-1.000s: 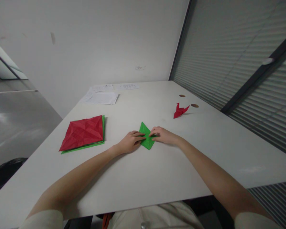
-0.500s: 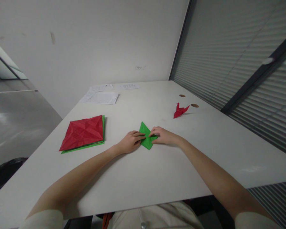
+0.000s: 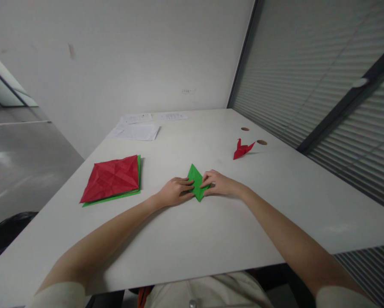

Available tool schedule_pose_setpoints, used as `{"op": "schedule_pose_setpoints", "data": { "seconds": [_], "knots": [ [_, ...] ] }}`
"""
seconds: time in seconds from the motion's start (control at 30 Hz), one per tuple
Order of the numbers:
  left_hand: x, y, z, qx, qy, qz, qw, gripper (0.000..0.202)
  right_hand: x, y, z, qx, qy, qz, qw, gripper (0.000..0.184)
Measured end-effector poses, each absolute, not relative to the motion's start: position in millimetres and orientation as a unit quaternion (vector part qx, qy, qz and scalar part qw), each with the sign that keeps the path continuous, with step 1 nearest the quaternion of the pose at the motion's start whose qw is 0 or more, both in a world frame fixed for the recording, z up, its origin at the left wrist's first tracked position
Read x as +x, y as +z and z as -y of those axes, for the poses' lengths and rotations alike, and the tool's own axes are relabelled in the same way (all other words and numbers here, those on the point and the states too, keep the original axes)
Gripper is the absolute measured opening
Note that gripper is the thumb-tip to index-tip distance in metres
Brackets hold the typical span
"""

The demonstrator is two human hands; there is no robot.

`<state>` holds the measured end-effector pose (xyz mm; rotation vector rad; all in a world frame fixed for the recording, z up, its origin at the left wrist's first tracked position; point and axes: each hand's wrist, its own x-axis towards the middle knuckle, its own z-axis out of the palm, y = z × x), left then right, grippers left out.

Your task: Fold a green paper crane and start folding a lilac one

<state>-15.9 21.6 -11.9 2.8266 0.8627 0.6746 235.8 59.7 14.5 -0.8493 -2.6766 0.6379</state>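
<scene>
A green folded origami paper (image 3: 196,182) lies flat on the white table in a diamond shape, one point facing away from me. My left hand (image 3: 175,191) holds its left side down, fingertips on top and thumb by the lower left edge. On the right corner, my right hand (image 3: 220,184) pinches the paper between thumb and fingers. The fingers hide part of both side corners. Beyond my right hand stands a folded red paper crane (image 3: 242,149).
Left of my hands is a stack of creased red and green paper sheets (image 3: 113,177), red on top. Printed papers (image 3: 136,131) lie near the wall at the far left. Two round holes (image 3: 261,142) pierce the table (image 3: 192,239) near the window blinds (image 3: 285,81).
My right hand's fingers have closed in on the right corner, which shows less now. The left fingers have shifted slightly on the paper. The crane and stack stay put.
</scene>
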Motion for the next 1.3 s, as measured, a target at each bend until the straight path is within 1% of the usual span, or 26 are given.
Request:
{"op": "schedule_pose_setpoints", "data": {
  "seconds": [0.17, 0.23, 0.33, 0.37, 0.53, 0.63, 0.7, 0.87, 1.03, 1.13, 1.23, 1.3],
  "knots": [
    [-19.3, -12.5, -25.5, 0.931, 0.256, -0.254, 0.052, 0.016, 237.5, 18.1, -59.2, -0.288, 0.211, 0.927, 0.115, 0.021],
    [-19.5, -13.9, -26.9, 0.935, 0.253, -0.241, 0.064, 0.018, 236.1, 19.1, -57.5, -0.287, 0.218, 0.926, 0.110, 0.023],
    [-19.0, -16.0, -28.1, 0.930, 0.255, -0.248, 0.087, 0.023, 232.6, 18.1, -54.0, -0.286, 0.240, 0.920, 0.118, 0.031],
    [-18.9, -16.6, -28.4, 0.929, 0.256, -0.252, 0.092, 0.024, 231.3, 17.3, -52.8, -0.282, 0.248, 0.919, 0.121, 0.031],
    [-19.2, -17.2, -29.2, 0.925, 0.260, -0.257, 0.106, 0.024, 227.0, 16.0, -47.7, -0.251, 0.289, 0.916, 0.121, 0.016],
    [-19.0, -14.2, -27.4, 0.926, 0.258, -0.257, 0.105, 0.022, 224.7, 18.3, -45.1, -0.242, 0.298, 0.917, 0.110, 0.012],
    [-18.5, -10.8, -25.1, 0.927, 0.248, -0.265, 0.097, 0.024, 222.5, 19.4, -43.6, -0.235, 0.296, 0.920, 0.104, 0.013],
    [-17.2, -4.6, -20.6, 0.928, 0.227, -0.285, 0.075, 0.037, 218.1, 17.4, -42.1, -0.238, 0.283, 0.918, 0.146, 0.012],
    [-18.4, -4.8, -20.2, 0.931, 0.218, -0.285, 0.070, 0.034, 218.8, 13.8, -44.2, -0.238, 0.343, 0.891, 0.179, 0.016],
    [-19.6, -3.6, -18.8, 0.934, 0.214, -0.280, 0.067, 0.038, 218.9, 12.9, -45.5, -0.236, 0.378, 0.876, 0.185, 0.018],
    [-19.6, -2.9, -17.5, 0.935, 0.218, -0.271, 0.071, 0.042, 217.0, 14.1, -44.1, -0.245, 0.375, 0.871, 0.201, 0.016],
    [-18.8, -4.8, -18.4, 0.929, 0.233, -0.276, 0.076, 0.038, 214.8, 16.3, -41.1, -0.263, 0.364, 0.866, 0.222, 0.014]
  ]
}}
